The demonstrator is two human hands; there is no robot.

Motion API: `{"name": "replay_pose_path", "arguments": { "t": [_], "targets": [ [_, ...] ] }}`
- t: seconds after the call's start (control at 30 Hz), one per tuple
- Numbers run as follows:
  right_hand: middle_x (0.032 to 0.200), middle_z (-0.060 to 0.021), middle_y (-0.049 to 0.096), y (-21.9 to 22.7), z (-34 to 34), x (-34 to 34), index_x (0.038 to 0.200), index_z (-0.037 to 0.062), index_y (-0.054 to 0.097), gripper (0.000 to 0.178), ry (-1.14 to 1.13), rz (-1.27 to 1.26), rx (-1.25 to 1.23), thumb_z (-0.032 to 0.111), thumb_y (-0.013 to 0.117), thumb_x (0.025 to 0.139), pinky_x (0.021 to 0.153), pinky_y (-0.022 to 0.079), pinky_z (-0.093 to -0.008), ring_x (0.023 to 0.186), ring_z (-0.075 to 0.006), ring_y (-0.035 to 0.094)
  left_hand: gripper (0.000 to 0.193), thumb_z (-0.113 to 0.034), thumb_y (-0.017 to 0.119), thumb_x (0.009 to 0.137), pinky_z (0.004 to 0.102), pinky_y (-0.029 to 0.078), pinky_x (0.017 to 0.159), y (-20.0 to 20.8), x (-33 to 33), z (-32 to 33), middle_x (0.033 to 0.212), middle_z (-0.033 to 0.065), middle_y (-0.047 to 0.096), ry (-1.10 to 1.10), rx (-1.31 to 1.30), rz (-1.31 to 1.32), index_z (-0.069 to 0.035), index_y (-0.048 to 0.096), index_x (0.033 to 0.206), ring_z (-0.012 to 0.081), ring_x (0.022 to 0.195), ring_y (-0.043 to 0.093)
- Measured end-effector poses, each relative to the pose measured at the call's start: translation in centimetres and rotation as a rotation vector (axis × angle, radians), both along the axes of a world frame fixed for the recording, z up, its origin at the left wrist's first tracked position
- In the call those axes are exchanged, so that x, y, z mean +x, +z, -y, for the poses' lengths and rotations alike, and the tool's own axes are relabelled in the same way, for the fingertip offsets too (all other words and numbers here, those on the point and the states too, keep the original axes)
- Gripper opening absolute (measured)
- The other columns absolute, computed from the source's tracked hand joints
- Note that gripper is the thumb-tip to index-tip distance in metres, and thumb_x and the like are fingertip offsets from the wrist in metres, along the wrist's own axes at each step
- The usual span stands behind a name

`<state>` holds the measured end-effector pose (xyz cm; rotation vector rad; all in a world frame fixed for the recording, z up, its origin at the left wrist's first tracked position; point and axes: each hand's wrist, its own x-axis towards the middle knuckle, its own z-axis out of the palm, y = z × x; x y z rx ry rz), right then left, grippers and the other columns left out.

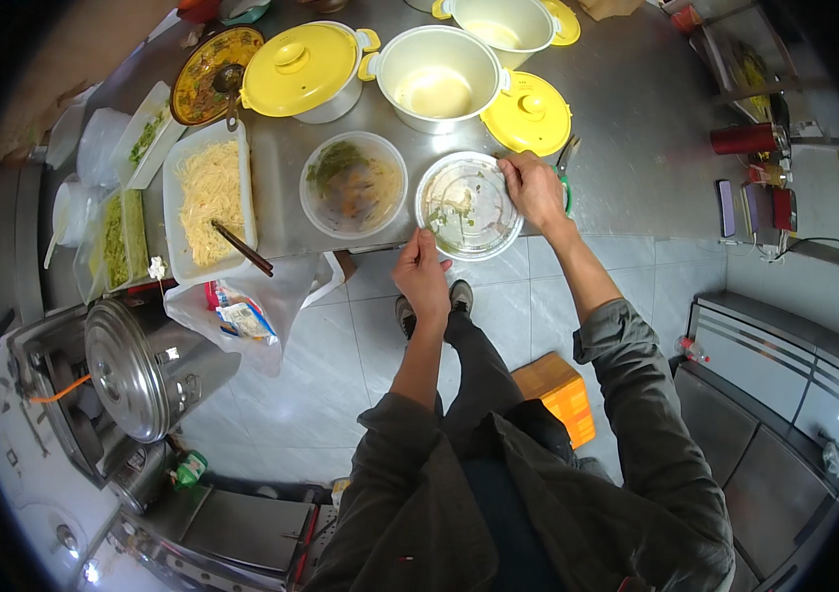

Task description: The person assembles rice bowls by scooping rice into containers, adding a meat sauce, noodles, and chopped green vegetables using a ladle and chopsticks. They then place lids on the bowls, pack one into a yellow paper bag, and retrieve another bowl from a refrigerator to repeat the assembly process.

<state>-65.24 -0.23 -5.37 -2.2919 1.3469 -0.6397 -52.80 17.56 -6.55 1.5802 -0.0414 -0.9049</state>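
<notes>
A round takeaway bowl point(467, 212) with a clear ridged lid sits at the counter's front edge, and pale and green food shows through it. My left hand point(422, 279) pinches its near-left rim with the fingers closed. On the far-right side, my right hand point(536, 189) is closed on the rim, thumb over the lid's edge. Whether the lid is fully seated I cannot tell. Just left stands a second takeaway bowl point(354, 185), which holds greens and pale food under a hazy clear cover. Scissors with green handles point(567, 158) lie partly hidden behind my right hand.
Along the back stand a yellow-lidded pot point(303, 69), an uncovered pot point(439, 79) and a loose yellow lid point(528, 113). Left is a tub of noodles point(210, 192) with chopsticks point(242, 247) reaching over its edge. A steel pot point(133, 365) and an orange box point(557, 395) stand below.
</notes>
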Motion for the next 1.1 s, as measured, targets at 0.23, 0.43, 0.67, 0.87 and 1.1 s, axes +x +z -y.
{"name": "replay_pose_path", "arguments": {
  "t": [0.23,0.43,0.67,0.87,1.1],
  "targets": [
    [0.082,-0.0203,0.069,-1.1,-4.8,-1.8,0.097,0.0047,0.071,0.020,-0.170,-0.005,0.341,0.021,0.061,0.096,0.067,0.053,-0.0423,0.074,-0.0357,0.068,0.054,-0.046,0.044,0.105,0.0367,0.045,0.101,-3.7,-1.3,0.2,0.122,0.0088,0.061,0.208,0.004,-0.031,-0.002,0.057,0.135,0.0235,0.107,0.058],
    [0.100,-0.0201,0.071,1.0,-8.4,-2.2,0.106,0.0088,0.070,0.029,-0.196,-0.100,0.574,0.022,0.053,0.087,0.083,0.054,-0.0480,0.096,-0.0382,0.068,0.079,-0.067,0.034,0.100,0.0460,0.034,0.116,-2.0,-1.2,-1.0,0.159,0.0109,0.033,0.114,-0.264,-0.549,-0.010,0.033,0.154,0.0308,0.141,0.040],
    [0.107,-0.0248,0.069,8.8,-6.2,-6.0,0.105,-0.0062,0.070,0.068,0.096,0.216,0.872,0.056,0.042,0.102,0.096,0.048,-0.0440,0.108,-0.0367,0.065,0.062,-0.049,0.046,0.104,0.0382,0.052,0.095,3.7,-2.3,-0.2,0.131,0.0166,0.060,-0.457,-0.042,-0.262,0.006,0.054,0.131,0.0259,0.114,0.063],
    [0.108,-0.0296,0.068,8.1,-1.7,-16.5,0.105,-0.0118,0.068,0.075,-0.296,0.393,0.900,0.057,0.038,0.104,0.096,0.050,-0.0429,0.106,-0.0335,0.066,0.053,-0.042,0.046,0.106,0.0332,0.050,0.095,5.0,-8.1,11.1,0.124,0.0103,0.064,-0.943,-0.131,-0.430,0.004,0.056,0.131,0.0183,0.112,0.063],
    [0.088,-0.0276,0.071,-0.9,8.0,-28.5,0.091,-0.0100,0.067,0.070,-0.975,0.677,0.564,0.054,0.040,0.105,0.073,0.052,-0.0466,0.083,-0.0349,0.070,0.052,-0.023,0.049,0.103,0.0488,0.023,0.119,0.4,-23.5,22.5,0.155,0.0278,0.034,-1.006,-0.273,1.239,0.004,0.040,0.147,0.0443,0.144,0.030]
  ]
}}
